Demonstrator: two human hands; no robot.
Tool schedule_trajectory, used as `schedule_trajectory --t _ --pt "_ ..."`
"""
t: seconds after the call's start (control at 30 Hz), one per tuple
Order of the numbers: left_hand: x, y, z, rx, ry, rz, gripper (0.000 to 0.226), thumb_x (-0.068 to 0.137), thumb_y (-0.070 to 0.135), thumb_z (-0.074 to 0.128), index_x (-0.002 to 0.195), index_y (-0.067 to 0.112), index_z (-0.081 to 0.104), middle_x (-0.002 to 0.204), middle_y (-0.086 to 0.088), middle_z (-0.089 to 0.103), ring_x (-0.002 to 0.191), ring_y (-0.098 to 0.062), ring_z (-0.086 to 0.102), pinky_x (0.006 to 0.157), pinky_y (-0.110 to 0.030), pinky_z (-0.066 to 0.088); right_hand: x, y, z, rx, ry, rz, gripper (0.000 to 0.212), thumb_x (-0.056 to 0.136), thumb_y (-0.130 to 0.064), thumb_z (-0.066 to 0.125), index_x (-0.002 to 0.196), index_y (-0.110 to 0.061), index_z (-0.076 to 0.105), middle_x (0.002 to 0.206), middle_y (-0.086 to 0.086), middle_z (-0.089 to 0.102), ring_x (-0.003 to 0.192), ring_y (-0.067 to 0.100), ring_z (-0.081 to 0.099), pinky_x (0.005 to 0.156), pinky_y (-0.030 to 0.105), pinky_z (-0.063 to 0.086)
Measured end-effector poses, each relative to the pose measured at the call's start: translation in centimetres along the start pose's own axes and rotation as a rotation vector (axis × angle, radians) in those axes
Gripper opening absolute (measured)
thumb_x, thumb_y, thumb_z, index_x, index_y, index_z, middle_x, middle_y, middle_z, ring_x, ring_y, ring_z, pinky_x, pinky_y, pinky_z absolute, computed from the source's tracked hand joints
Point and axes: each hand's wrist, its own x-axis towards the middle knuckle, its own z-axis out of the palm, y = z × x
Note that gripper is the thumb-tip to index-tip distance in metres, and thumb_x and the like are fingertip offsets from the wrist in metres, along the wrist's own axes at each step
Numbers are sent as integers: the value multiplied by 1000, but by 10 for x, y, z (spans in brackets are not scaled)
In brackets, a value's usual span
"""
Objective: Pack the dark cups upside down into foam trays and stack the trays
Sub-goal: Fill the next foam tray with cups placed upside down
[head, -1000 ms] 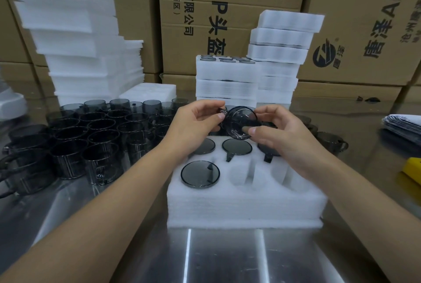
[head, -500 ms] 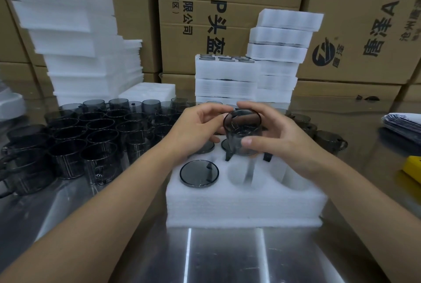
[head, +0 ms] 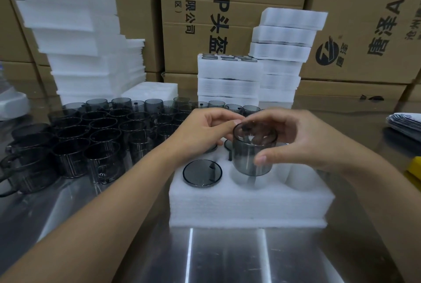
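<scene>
A steel table [head: 227,255] stands before a wall of printed cartons [head: 227,9]. The held cup [head: 252,152] hangs just above the front middle pocket of the foam tray [head: 250,205], not yet seated. The right hand [head: 303,141] wraps it, thumb on the near wall and fingers curled round the far side. The left hand [head: 202,130] brings its curled thumb and forefinger to the upper rim. Whether its mouth faces down I cannot tell for sure. Beside it, the seated cup [head: 202,173] fills the front left pocket, base up, and dark shapes in the back row peek out under the left hand. The front right pocket shows bare foam. So this tray looks roughly half to two-thirds filled. Behind, two stacks of filled trays [head: 227,82] suggest much is done. Yet the crowd of loose cups [head: 91,134] to the left and the pile of foam [head: 75,32] beyond them mean many trays remain.
</scene>
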Motion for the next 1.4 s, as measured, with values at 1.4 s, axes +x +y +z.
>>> schedule_trajectory --t 1.4 --pt "-6 9 -6 263 -229 -14 37 82 36 72 117 28 65 112 15 68 107 4 60 97 -25 44 1 5 7 -427 -169 124 63 42 -75 70 96 -47 56 92 -34 47 77 -3 48 68 9 39"
